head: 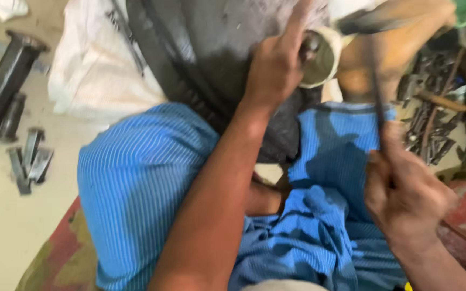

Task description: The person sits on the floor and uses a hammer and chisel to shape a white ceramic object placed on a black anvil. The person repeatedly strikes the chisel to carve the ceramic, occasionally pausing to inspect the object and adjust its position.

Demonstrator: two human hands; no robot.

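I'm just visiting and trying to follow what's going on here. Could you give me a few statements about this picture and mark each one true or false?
1. The left hand holds a round, cream-rimmed object against a big dark rubbery piece. True.
2. The right hand is empty and open. False: it grips a thin dark tool handle, blurred as if moving.
3. The person wears blue striped cloth over the legs. True.
4. The floor on the left carries wooden blocks. False: dark metal pieces lie there.
5. A white sack lies behind the dark piece. True.
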